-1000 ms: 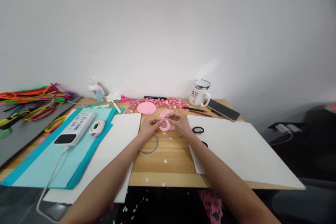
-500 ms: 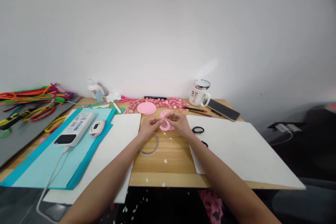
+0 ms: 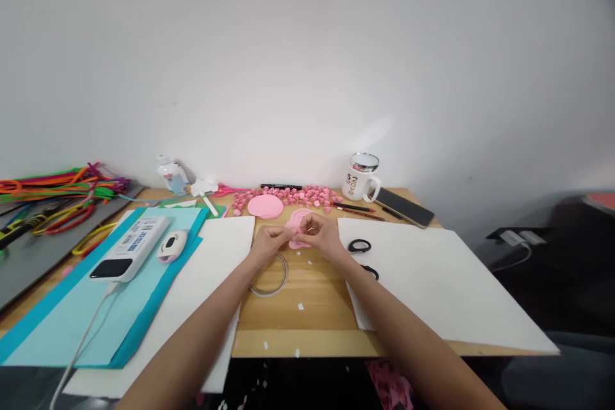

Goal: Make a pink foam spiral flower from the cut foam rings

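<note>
head | left hand (image 3: 267, 242) and right hand (image 3: 321, 235) both pinch a small pink paper piece (image 3: 296, 232) at worktop (image 3: 307, 307) centre | pink disc (image 3: 265, 206) at 11 o'clock | tape ring (image 3: 269, 275) at 7 o'clock

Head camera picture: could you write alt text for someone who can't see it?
Two bare hands, left hand and right hand, meet over a wooden table, pinching a small pink paper piece between the fingers. Behind lie a pink paper disc, a row of pink paper rolls and a white mug.
</note>
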Available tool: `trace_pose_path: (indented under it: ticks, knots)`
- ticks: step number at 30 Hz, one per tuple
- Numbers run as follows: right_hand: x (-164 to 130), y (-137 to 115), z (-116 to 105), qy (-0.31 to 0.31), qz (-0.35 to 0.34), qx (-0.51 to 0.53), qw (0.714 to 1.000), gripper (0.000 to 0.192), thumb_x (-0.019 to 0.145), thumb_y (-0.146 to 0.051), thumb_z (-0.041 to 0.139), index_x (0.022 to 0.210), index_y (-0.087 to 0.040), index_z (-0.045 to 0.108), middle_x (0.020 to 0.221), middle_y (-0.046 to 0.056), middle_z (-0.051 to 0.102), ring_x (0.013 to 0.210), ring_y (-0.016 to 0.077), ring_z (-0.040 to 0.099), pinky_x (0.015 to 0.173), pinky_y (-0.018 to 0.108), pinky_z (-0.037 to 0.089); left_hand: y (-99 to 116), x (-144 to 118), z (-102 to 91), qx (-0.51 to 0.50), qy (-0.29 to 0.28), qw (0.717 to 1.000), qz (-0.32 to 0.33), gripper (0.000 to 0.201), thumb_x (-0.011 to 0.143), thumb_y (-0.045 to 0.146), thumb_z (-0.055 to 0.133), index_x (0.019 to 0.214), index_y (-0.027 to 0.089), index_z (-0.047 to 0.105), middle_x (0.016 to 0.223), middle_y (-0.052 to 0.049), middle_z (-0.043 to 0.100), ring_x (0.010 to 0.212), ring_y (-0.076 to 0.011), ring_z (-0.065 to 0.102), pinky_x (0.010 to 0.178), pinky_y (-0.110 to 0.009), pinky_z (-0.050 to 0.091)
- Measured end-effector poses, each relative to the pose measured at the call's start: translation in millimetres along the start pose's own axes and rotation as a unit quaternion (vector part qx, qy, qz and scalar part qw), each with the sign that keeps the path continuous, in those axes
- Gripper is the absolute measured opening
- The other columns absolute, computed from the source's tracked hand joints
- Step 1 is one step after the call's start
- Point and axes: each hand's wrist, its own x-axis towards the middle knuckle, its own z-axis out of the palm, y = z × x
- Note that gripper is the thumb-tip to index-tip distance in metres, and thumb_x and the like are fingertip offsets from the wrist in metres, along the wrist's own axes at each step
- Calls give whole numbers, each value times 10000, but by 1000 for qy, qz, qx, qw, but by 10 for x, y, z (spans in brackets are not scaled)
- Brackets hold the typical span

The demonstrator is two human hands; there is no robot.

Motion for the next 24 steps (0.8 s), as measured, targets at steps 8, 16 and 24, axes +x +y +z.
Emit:
trace_pose_path:
  ticks: [8, 16, 24]
  knots:
    - [-14, 38, 42, -19, -10, -35, 999, 341, 499, -333, 754, 598, -188, 461, 580, -51, 481, 480, 75, 428, 440, 202, 363, -5, 26, -24, -93, -28, 994, -46, 301, 524, 389, 747, 610, 103, 710, 635, -103, 689, 630, -199, 611, 612, -310, 477]
    - [-23, 36, 63, -47, 5, 22, 999, 326, 518, -277, 753, 703, -191, 498, 695, -22, 569, 583, 99, 536, 523, 213, 451, 40, 1, 4, -98, 67, 992, -30, 237, 530, 350, 742, 610, 130, 709, 625, -58, 696, 587, -169, 613, 580, -268, 470]
    - [25, 18, -1, -13, 60, 117, 991, 342, 530, -316, 745, 743, -178, 517, 641, -13, 621, 547, 129, 604, 574, 290, 527, 43, 33, -45, -53, 133, 990, 10, 199, 546, 309, 733, 649, 139, 720, 669, -41, 710, 639, -170, 618, 627, -252, 466]
